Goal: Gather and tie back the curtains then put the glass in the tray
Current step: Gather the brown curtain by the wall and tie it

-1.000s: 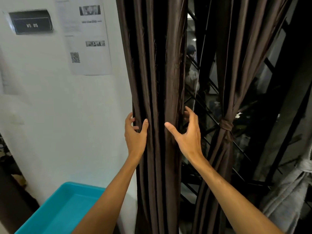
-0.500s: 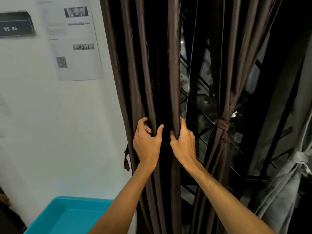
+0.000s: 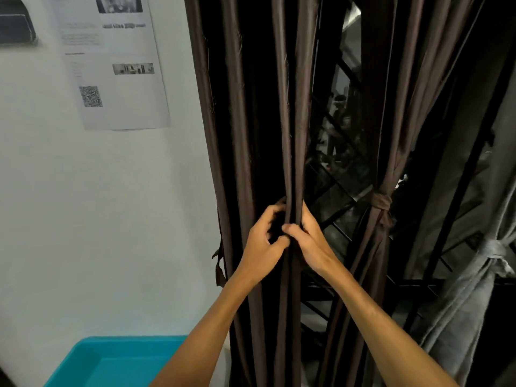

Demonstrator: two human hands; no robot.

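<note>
A dark brown curtain [image 3: 243, 121] hangs loose in long folds beside the white wall. My left hand [image 3: 262, 241] curls round its folds from the left. My right hand [image 3: 310, 241] grips the same folds from the right, its thumb meeting the left thumb. The cloth is bunched into a narrow bundle between both hands. A second brown curtain [image 3: 396, 121] to the right is tied with a knot [image 3: 380, 203] at mid height. A turquoise tray [image 3: 83, 358] sits at the bottom left. No glass is in view.
A grey curtain [image 3: 469, 297] at the far right is tied with a pale band. Behind the curtains is a window with a dark metal grille [image 3: 335, 196]. A printed sheet [image 3: 111, 62] and a dark sign [image 3: 16, 29] hang on the white wall.
My hands started apart on either side of the curtain. They have moved together, squeezing the folds into a tight bundle, and now touch at the thumbs. The view has shifted right.
</note>
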